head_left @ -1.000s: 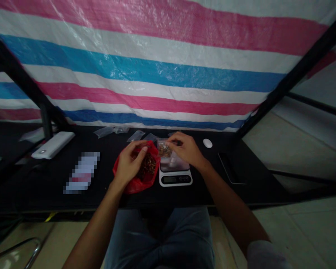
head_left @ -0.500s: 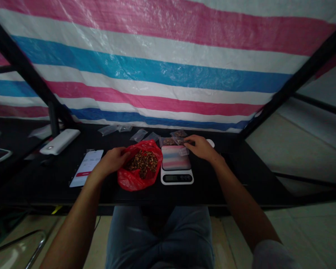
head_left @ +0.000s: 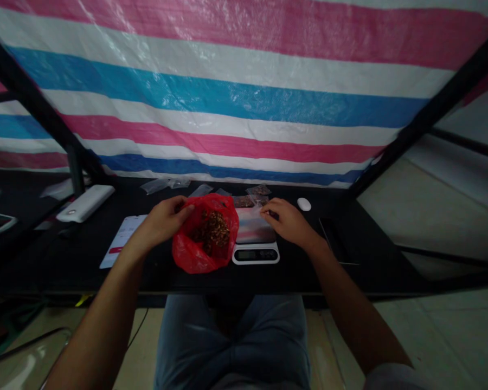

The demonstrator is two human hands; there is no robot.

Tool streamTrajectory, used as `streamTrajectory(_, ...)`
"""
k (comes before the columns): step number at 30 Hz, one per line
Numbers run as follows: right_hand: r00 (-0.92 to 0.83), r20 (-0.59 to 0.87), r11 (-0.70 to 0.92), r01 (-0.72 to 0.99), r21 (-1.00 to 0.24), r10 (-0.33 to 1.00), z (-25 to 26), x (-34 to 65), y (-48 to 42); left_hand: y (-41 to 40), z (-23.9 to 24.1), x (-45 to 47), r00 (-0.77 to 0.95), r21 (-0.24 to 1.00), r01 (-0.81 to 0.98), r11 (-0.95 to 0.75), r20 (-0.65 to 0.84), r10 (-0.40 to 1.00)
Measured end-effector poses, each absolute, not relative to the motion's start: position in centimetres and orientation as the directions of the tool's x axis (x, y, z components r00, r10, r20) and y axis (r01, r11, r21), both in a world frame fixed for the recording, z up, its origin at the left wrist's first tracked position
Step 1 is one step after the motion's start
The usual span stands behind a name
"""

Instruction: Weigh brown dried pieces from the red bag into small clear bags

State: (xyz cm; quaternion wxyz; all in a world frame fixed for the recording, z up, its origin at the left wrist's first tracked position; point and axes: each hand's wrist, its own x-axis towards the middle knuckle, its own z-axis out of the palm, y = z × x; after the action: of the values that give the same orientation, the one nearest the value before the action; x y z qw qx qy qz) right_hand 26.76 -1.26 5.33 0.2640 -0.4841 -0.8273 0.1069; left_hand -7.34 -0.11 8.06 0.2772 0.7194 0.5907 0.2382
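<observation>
Currently, the left hand [head_left: 165,219] is clamped on the left rim of the red bag [head_left: 201,261], located left of the scale [head_left: 256,253]. The right hand [head_left: 288,221] is at the scale's far right corner; whether its fingers grip anything cannot be determined.

We see faded blue denim jeans [head_left: 231,360] below the front edge of the worktop [head_left: 305,280], paler along the tops of the thighs and darker toward the inside, with a strip of greyish cloth [head_left: 260,386] over them at the waist; a plain grey sleeve [head_left: 388,376] covers our upper right arm, while both slender forearms [head_left: 116,292] and both hands [head_left: 288,223] are bare
</observation>
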Motion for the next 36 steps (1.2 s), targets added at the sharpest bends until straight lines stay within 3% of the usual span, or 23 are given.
streamTrajectory(4,-0.522,0.256,0.570,0.802,-0.175,0.813,7.2,25.7,-2.0,0.2,7.9,-8.0,0.157,0.442,0.889,-0.118,-0.053,0.986)
streamTrajectory(6,-0.551,0.174,0.572,0.813,-0.109,0.816,7.7,25.2,-2.2,1.2,7.7,-8.0,0.193,0.345,0.922,-0.176,-0.015,0.981)
streamTrajectory(8,-0.562,0.141,0.576,0.813,-0.086,0.815,7.8,24.7,-2.3,2.8,7.5,-7.5,0.285,0.333,0.900,-0.282,0.041,0.958)
streamTrajectory(11,-0.555,0.221,0.586,0.803,-0.109,0.802,7.9,23.6,-2.7,5.3,7.0,-6.2,0.448,0.395,0.829,-0.395,-0.048,0.893)
streamTrajectory(16,-0.560,0.335,0.634,0.753,-0.177,0.758,8.0,21.1,-3.8,7.7,6.6,-4.7,0.486,0.325,0.844,-0.427,-0.124,0.865)
streamTrajectory(21,-0.559,0.339,0.642,0.735,-0.220,0.757,7.6,19.5,-4.4,7.4,7.5,-4.9,0.513,0.285,0.831,-0.478,-0.061,0.856)
streamTrajectory(26,-0.486,0.398,0.608,0.741,-0.284,0.778,7.2,18.0,-4.2,6.2,8.7,-5.5,0.536,0.265,0.799,-0.540,0.094,0.839)
streamTrajectory(33,-0.339,0.228,0.389,0.893,-0.225,0.913,7.3,15.3,-0.9,5.0,8.7,-5.9,0.509,0.351,0.757,-0.551,0.212,0.834)
streamTrajectory(36,-0.346,0.226,0.400,0.876,-0.270,0.911,7.5,14.9,0.1,4.6,8.4,-6.7,0.504,0.424,0.753,-0.503,0.120,0.856)
